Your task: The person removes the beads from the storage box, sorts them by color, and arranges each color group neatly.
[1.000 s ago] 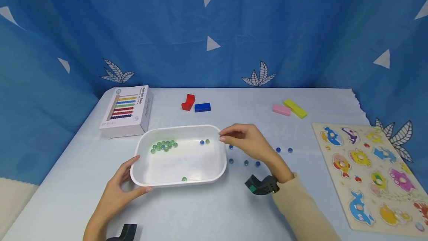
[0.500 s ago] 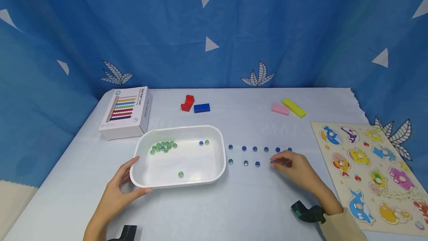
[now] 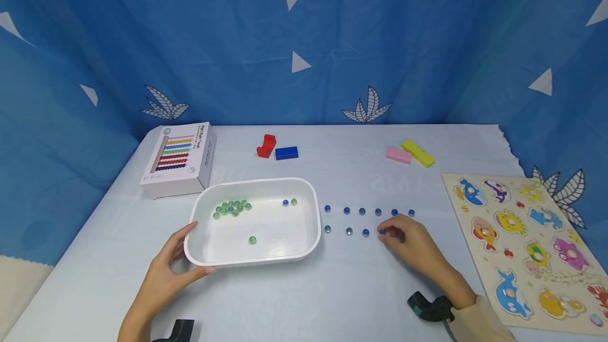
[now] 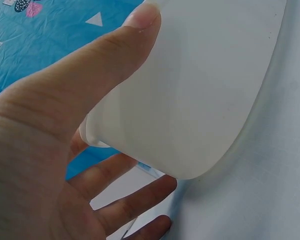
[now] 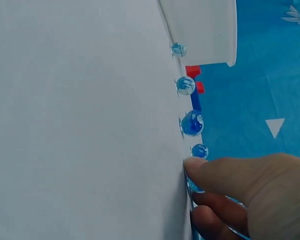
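A white plastic tray (image 3: pixel 252 228) holds a cluster of green marbles (image 3: pixel 231 207) with a blue one among them. A blue marble (image 3: pixel 285 202) and a green one lie near its far right, and a lone green marble (image 3: pixel 252 240) nearer the front. My left hand (image 3: pixel 163 273) grips the tray's near left corner, thumb along the front wall (image 4: pixel 190 90), fingers at the left side. To the right of the tray, my right hand (image 3: pixel 415 244) pinches a blue marble (image 3: pixel 382 231) at the table, at the right end of the nearer marble row (image 3: pixel 366 233).
A farther row of blue marbles (image 3: pixel 362 211) runs behind the nearer one. Behind stand a boxed toy (image 3: pixel 178 160), red (image 3: pixel 266 146) and blue blocks (image 3: pixel 287 153), pink (image 3: pixel 398 155) and yellow blocks (image 3: pixel 418 153). A wooden animal puzzle (image 3: pixel 527 252) lies right.
My right hand has moved from the tray's right rim to the nearer row's right end, then slightly left. The lone green marble has rolled back and left in the tray. My left hand stays put.
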Demonstrator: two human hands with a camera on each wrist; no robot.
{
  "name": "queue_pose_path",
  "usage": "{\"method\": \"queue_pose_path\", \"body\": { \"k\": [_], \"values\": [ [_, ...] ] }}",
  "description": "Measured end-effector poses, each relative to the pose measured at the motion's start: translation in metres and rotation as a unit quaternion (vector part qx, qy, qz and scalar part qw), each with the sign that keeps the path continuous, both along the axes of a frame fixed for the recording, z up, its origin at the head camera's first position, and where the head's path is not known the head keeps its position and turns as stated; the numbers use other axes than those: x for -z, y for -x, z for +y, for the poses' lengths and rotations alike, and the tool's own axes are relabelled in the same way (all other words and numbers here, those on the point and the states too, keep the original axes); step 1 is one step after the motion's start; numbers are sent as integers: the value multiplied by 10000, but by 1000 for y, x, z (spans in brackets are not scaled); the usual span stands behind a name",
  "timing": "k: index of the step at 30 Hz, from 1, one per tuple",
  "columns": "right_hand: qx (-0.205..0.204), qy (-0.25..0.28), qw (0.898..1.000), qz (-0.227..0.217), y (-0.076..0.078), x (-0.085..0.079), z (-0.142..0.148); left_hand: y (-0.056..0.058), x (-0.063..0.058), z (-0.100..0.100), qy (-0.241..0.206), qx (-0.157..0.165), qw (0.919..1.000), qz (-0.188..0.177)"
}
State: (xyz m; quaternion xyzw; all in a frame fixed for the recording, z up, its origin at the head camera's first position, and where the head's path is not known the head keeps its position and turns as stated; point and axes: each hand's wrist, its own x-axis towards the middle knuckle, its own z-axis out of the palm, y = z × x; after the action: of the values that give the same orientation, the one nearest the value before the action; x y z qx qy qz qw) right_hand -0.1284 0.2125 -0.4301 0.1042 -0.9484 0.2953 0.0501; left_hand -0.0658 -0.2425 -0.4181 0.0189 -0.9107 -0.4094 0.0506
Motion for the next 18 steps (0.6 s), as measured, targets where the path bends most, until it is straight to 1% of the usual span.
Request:
{"method": "queue_pose_path", "body": {
  "k": [5,10,13,18],
  "values": [
    [127,3,9998,144,1,2,-3,-1,-1,-1,18,-14,10000,-48],
    [158,-5,9996,226,0,4,-4,-1,-1,-1,25,-14,10000,-19],
    [194,29,9996,205,0,4,-4,-1,-2,-1,21,-13,10000,-53],
    [233,82,9996,118,-1,4,-4,-1,-1,-1,149,-114,9996,-229]
  ]
}}
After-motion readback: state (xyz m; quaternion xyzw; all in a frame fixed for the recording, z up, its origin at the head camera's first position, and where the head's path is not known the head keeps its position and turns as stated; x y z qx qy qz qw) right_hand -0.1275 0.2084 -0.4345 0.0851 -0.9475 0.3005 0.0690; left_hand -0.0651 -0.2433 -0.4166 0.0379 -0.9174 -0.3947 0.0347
